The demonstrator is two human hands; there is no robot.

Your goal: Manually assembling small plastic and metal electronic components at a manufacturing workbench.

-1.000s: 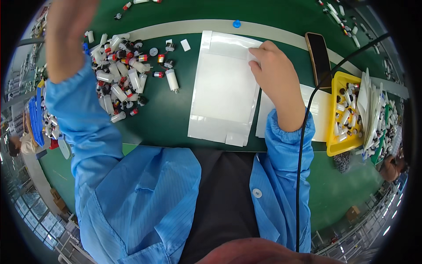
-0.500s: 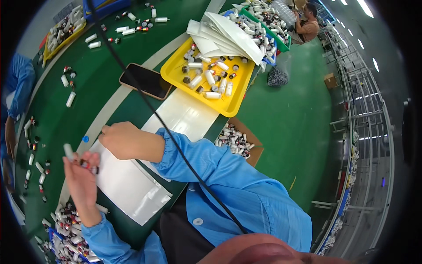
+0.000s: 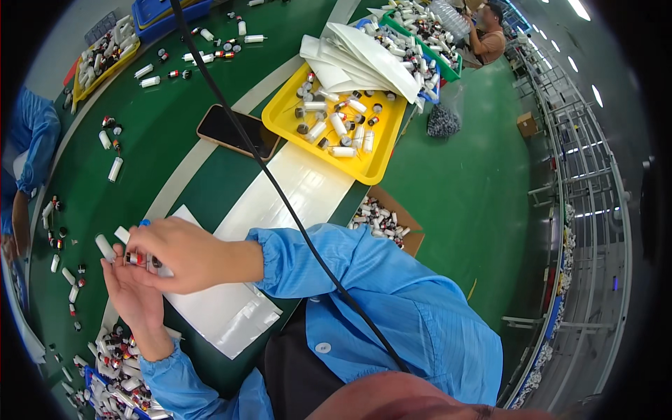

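The left hand (image 3: 136, 297) lies palm up with a small white tube (image 3: 106, 247) held between its fingertips, and more small pieces sit in the cupped palm. The right hand (image 3: 183, 253) reaches across from the blue sleeve and closes its fingers on a small red-and-black cap piece (image 3: 137, 259) right at the left palm, so the 2 hands touch each other. Both work just above a flat white plastic bag (image 3: 224, 315) that lies near the front edge of the green tabletop (image 3: 161, 133). Beside the left wrist, at the front left corner, is a heap of white tubes with red and black caps (image 3: 115, 374). Further in, a black phone (image 3: 236, 131) lies on a pale strip, and a black cable (image 3: 280, 196) runs over it. Toward the far right edge stands a yellow tray (image 3: 280, 112) with tubes and a stack of white bags (image 3: 364, 52). Loose tubes are scattered over the far left part of the tabletop.
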